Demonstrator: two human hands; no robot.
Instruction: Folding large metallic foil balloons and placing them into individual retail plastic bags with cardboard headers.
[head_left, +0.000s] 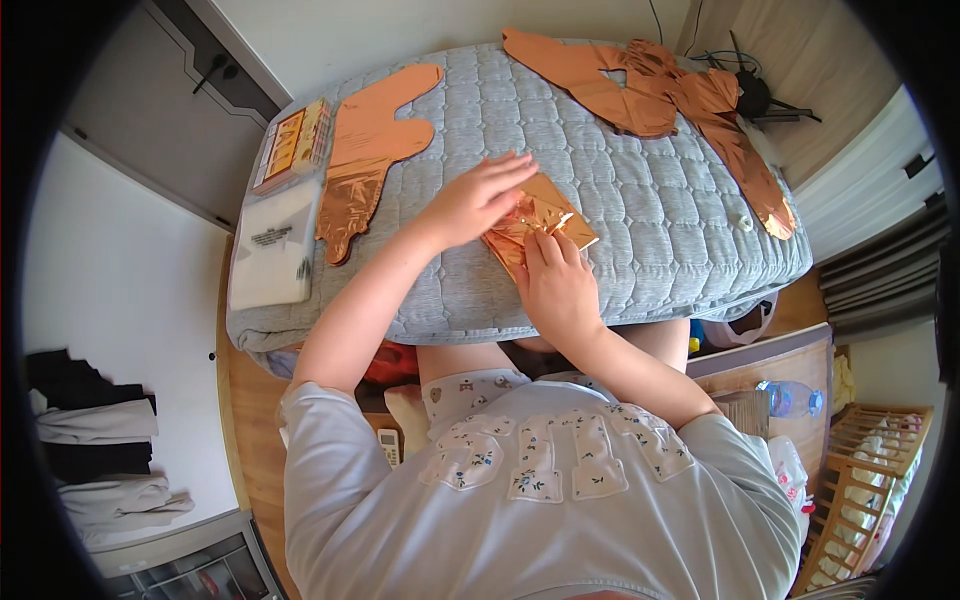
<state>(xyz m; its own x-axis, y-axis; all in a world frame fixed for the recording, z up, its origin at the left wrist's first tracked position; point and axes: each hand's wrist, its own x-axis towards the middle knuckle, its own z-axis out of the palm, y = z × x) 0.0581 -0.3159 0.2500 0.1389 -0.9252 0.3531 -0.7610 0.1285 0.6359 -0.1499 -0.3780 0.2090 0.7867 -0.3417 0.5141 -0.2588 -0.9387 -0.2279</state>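
Note:
On the grey quilted mattress (455,180) in front of me lies a copper-coloured foil balloon (546,205), flat and folded into a small rectangle. My left hand (480,203) rests over its left side, fingers stretched out and palm down. At the near edge, my right hand (562,290) grips the foil, its bent fingers pressing on top; its thumb is partly hidden. Another flat, deflated foil balloon (365,135) with rounded lobes is spread out to the left. A further, crumpled foil balloon (640,95) stretches across the far right.
Beyond the left balloon are a flat printed package (293,147) and a clear plastic bag (272,245). A small white piece (744,222) lies near the right balloon's end. A black router-like device (755,95) stands in the far right corner. A plastic bottle (793,399) is low on the right.

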